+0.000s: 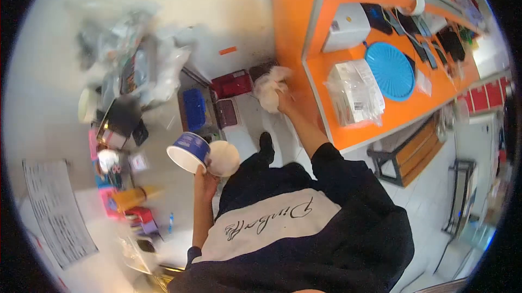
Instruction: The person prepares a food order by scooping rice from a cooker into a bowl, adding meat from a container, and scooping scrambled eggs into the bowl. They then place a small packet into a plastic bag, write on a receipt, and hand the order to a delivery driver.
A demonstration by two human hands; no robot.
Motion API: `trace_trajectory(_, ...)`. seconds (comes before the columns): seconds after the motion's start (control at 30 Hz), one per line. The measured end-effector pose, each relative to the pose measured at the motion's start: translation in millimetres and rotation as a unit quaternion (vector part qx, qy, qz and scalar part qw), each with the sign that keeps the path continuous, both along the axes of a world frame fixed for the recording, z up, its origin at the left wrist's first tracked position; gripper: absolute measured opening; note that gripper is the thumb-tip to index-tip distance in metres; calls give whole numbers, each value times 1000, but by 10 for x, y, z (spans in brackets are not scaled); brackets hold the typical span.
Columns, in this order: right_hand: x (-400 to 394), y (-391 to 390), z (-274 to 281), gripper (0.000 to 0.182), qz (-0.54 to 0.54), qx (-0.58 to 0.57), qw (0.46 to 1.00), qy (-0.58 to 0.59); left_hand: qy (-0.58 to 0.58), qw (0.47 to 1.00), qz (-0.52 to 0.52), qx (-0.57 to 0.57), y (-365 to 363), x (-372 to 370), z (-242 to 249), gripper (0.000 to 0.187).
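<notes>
My left hand (204,180) grips a blue paper cup (188,150) with a white rim, tipped on its side, together with a round beige lid (224,158) pressed against it. My right hand (283,102) reaches forward and clutches a crumpled white bundle (270,87), either paper or thin plastic. The bundle hangs just off the near corner of the orange table (348,132). My dark sweatshirt with a white panel (283,222) fills the lower middle, and one black shoe (266,146) shows on the floor.
On the orange table lie a blue round plate (390,71), a white box (347,26), a clear bag of packets (354,93) and several black items. On the floor are a red box (231,84), a blue box (194,109), plastic bags (138,56), a yellow bottle (130,197) and a printed sheet (57,214).
</notes>
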State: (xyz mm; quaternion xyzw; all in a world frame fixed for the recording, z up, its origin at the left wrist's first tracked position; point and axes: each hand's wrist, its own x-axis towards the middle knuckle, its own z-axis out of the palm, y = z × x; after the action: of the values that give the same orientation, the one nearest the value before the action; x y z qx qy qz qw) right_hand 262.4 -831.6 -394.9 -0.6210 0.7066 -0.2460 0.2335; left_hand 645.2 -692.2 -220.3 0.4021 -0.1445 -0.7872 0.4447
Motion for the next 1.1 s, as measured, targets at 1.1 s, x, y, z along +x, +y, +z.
trace_trajectory(1.1, -1099, 2431, 2382, 37, -310, -352, 874, 127, -212, 915, -313, 139, -1713, -1941, 179, 61)
